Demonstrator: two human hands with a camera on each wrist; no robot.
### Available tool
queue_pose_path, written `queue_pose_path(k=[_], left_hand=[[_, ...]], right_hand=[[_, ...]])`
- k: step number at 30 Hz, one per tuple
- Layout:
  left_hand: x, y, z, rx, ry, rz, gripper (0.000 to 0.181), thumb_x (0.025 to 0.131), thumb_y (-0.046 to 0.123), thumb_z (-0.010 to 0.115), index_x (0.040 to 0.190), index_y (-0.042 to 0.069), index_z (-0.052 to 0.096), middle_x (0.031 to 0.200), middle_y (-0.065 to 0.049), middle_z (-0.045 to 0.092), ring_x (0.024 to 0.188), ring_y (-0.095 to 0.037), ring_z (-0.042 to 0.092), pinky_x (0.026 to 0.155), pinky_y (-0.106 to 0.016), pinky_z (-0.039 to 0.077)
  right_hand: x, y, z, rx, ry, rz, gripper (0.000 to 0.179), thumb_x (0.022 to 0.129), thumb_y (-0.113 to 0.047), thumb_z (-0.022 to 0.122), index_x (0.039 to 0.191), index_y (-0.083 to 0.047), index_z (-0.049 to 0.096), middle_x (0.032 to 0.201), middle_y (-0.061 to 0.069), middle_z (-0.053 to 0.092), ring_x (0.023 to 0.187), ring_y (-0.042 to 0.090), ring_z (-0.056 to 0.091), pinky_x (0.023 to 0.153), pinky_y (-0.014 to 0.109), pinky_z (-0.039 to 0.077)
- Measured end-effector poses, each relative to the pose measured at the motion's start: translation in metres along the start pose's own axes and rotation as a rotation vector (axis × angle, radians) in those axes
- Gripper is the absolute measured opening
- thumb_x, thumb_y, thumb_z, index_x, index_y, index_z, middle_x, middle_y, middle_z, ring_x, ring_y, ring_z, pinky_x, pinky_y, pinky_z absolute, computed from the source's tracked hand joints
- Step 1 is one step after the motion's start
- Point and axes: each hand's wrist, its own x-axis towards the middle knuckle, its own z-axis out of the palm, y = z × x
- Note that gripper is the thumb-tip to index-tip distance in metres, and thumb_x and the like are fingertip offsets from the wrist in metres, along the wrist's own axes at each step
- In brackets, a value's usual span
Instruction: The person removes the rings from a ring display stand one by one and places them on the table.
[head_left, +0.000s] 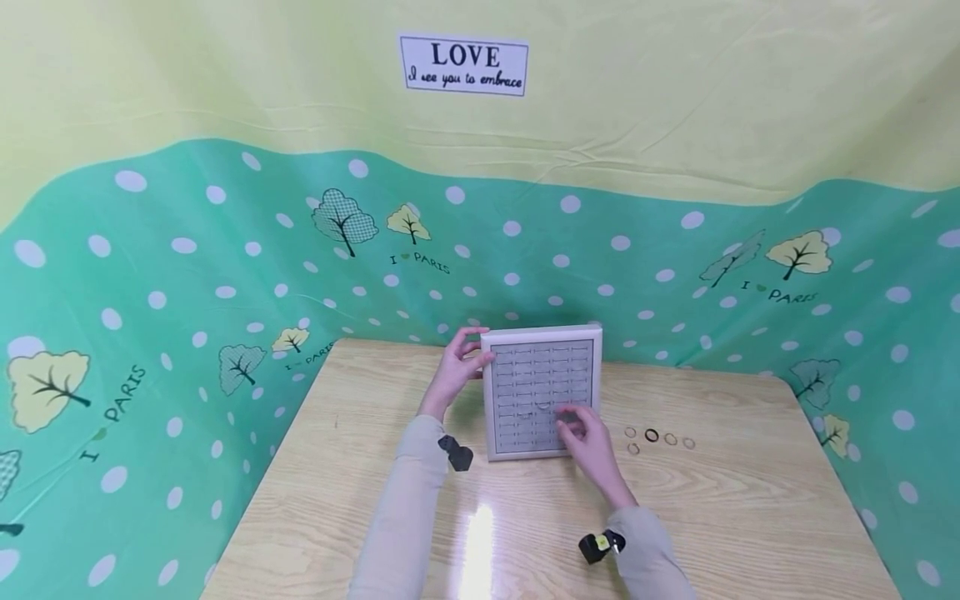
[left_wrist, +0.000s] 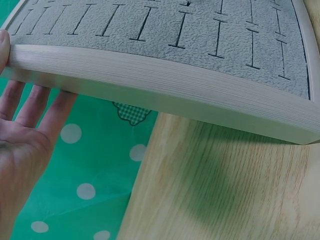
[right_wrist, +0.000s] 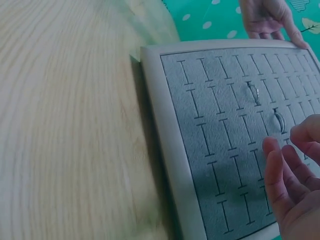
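Note:
A pale-framed ring display tray (head_left: 542, 454) with a grey slotted pad stands upright, perhaps leaning slightly, on the table. My left hand (head_left: 456, 367) holds its upper left side, thumb on the front and fingers behind; the left wrist view shows these fingers (left_wrist: 59, 107) against the side wall. Two rings, a nearer ring (right_wrist: 279, 121) and a farther ring (right_wrist: 253, 93), sit in slots near the middle. Beside the nearer one, my right hand (head_left: 588, 437) is at the pad with loosely bent fingers (right_wrist: 274, 167). Nothing shows between them, though part of the hand is cut off.
Right of the tray, several loose rings lie on the wooden table (head_left: 735, 500), among them a black ring (head_left: 652, 435) and a thin ring (head_left: 689, 443). A green dotted cloth (head_left: 420, 304) hangs behind the table and along its sides.

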Motion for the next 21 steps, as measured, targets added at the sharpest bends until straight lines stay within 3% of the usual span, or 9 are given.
queue_pose_path(k=[6,15,21], left_hand=[[0.000,0.000,0.000,0.009,-0.004,0.009,0.045,0.089,0.002,0.067,0.130,0.011,0.051,0.113,-0.020,0.063,0.088,-0.027,0.068,0.076,-0.046,0.057],[0.001,0.000,-0.001,0.008,-0.009,0.009,0.046,0.089,0.003,0.068,0.130,0.012,0.050,0.114,-0.020,0.063,0.089,-0.028,0.067,0.080,-0.050,0.056],[0.000,0.001,-0.001,0.008,-0.012,0.003,0.046,0.089,0.003,0.068,0.131,0.012,0.050,0.117,-0.021,0.062,0.092,-0.029,0.067,0.080,-0.051,0.055]], right_hand=[[0.007,0.019,0.009,0.013,0.001,-0.018,0.024,0.086,0.005,0.065,0.110,0.001,0.065,0.107,0.015,0.059,0.077,0.017,0.062,0.063,0.024,0.054],[0.014,0.015,0.016,-0.022,0.032,-0.036,0.027,0.082,0.009,0.067,0.107,-0.001,0.067,0.101,0.011,0.060,0.074,0.018,0.057,0.063,0.022,0.052],[0.017,0.015,0.025,-0.046,0.065,-0.025,0.025,0.079,0.009,0.070,0.102,0.000,0.066,0.087,0.009,0.056,0.071,0.017,0.052,0.060,0.019,0.047]])
